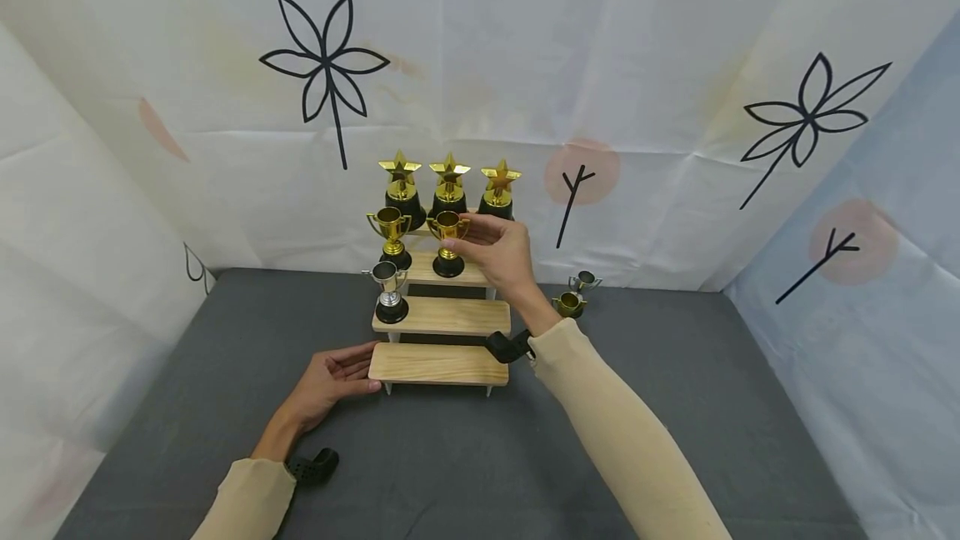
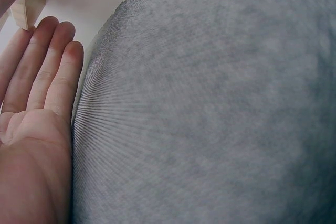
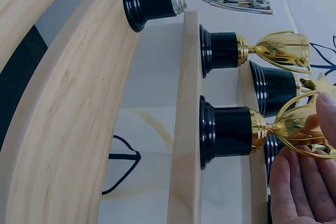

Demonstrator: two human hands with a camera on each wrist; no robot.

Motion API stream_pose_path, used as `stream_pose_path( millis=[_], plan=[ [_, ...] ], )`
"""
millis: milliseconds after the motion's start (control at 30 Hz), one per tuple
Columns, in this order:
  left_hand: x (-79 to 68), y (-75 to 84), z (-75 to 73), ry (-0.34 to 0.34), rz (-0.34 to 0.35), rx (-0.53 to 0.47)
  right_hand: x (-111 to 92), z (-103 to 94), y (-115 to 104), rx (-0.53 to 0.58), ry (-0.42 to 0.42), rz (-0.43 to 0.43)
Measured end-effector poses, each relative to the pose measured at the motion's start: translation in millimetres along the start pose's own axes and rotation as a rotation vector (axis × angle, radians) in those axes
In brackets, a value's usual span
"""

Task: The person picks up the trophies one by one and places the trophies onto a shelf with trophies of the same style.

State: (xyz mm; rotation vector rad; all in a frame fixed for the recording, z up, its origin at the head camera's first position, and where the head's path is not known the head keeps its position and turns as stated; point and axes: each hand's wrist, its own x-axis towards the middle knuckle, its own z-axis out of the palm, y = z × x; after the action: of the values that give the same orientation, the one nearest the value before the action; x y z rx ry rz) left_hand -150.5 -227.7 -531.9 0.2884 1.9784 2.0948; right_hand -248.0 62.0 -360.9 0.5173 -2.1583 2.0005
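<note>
Straight-fingered, the left hand [image 1: 330, 382] touched the wooden stand [image 1: 438, 365] low down. Upright on the third step up [image 1: 422, 271], a gold cup [image 1: 448, 227] was pinched high by the right hand [image 1: 501, 252]; I judged a level release, stand steadied, best.

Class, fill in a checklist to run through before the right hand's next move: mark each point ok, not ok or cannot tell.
1. Held gold cup upright: ok.
2. Its black base on the second step from the top: ok, it appears seated.
3. Gap to the neighbouring gold cup: ok, they stand apart.
4. Right hand off the cup: not ok, thumb and fingers hold it.
5. Left hand pressing firmly on the bottom step: cannot tell.
</note>
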Motion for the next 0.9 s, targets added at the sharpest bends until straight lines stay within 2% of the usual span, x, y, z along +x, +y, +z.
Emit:
stream_pose_path(
  millis=[233, 500, 900],
  plan=[
    [0.0, -0.2, 0.1, -0.001, 0.006, 0.006, -4, -5.8, 0, 0.008, 0.005, 0.017],
    [0.5, -0.7, 0.4, 0.007, -0.002, 0.007, -10, -13.5, -2, 0.019, 0.005, -0.025],
    [0.1, 0.3, 0.2, 0.002, -0.004, 0.008, -18, -23.0, -3, 0.047, 0.001, -0.026]
  ],
)
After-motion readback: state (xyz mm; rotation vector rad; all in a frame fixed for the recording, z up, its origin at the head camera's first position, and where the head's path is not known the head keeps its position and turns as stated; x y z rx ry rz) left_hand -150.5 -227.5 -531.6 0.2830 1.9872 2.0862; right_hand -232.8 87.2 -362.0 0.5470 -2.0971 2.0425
